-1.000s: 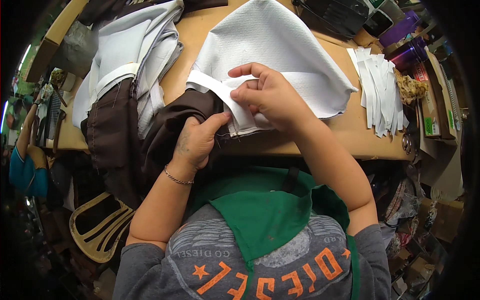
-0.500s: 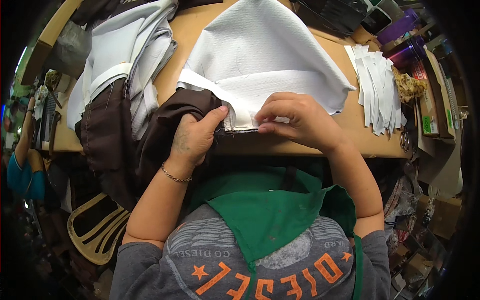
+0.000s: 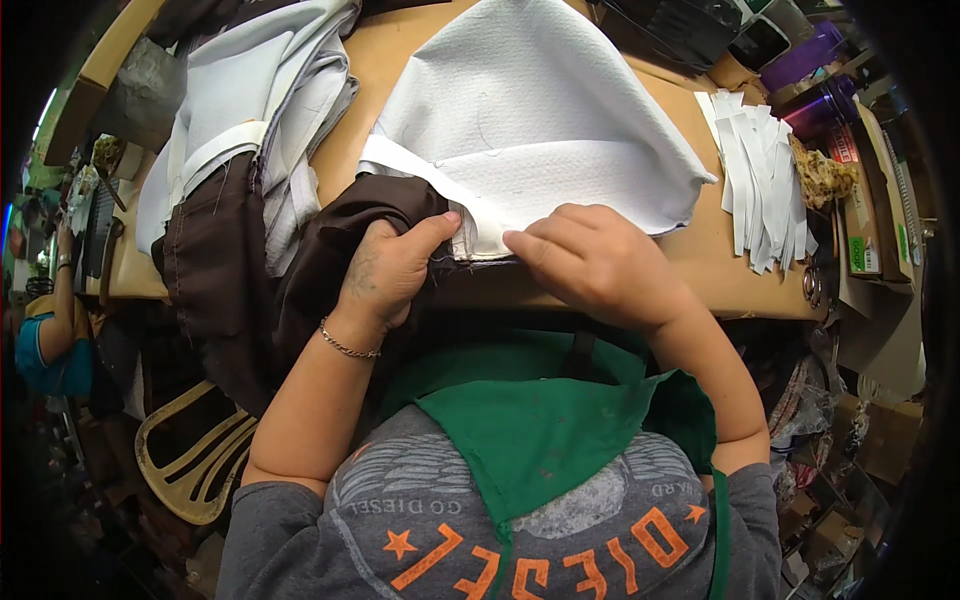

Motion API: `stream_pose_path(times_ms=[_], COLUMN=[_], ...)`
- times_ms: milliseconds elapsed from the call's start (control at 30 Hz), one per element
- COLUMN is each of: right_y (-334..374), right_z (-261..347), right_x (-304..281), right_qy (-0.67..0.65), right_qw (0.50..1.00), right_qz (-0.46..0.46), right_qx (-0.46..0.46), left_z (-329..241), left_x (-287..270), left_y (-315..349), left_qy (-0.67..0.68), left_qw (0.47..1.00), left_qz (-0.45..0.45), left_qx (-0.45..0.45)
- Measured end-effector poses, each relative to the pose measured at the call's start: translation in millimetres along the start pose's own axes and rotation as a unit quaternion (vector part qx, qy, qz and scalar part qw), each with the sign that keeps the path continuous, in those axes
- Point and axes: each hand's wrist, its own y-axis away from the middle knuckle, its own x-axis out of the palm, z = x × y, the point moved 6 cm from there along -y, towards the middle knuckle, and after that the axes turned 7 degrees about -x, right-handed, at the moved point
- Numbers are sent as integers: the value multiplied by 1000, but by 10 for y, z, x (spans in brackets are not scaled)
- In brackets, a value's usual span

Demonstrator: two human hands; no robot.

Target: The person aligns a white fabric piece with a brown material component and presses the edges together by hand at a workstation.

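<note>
A large white textured fabric piece (image 3: 540, 110) lies spread on the wooden table (image 3: 720, 290), with a white band folded along its near edge. Dark brown fabric (image 3: 340, 240) hangs from under it at the left. My left hand (image 3: 390, 265) grips the brown fabric, its thumb pressing the white band's edge. Beside it, my right hand (image 3: 595, 260) pinches the same white edge at the table's front, fingers curled down onto it.
A pile of white and grey garments (image 3: 250, 110) with a brown piece lies at the left. A stack of white fabric strips (image 3: 765, 180) sits at the right, by purple containers (image 3: 800, 55) and boxes. A tan plastic chair (image 3: 190, 460) stands lower left; another person (image 3: 50, 340) is far left.
My right hand has come down from the middle of the white fabric to its near edge. Both hands now hold that edge side by side; the fabric lies flatter.
</note>
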Motion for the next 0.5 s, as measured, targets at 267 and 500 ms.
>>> stream_pose_path(times_ms=[267,500], right_y=[-81,-34], right_z=[111,93], right_x=[112,167], right_qy=[38,28], right_qw=[999,990], right_qz=[-35,-85], right_qx=[18,111], left_z=[80,58], left_x=[-48,-26], left_y=[-5,36], left_qy=[-135,-155], left_qw=[990,983], left_qz=[-34,-46], left_qx=[25,92])
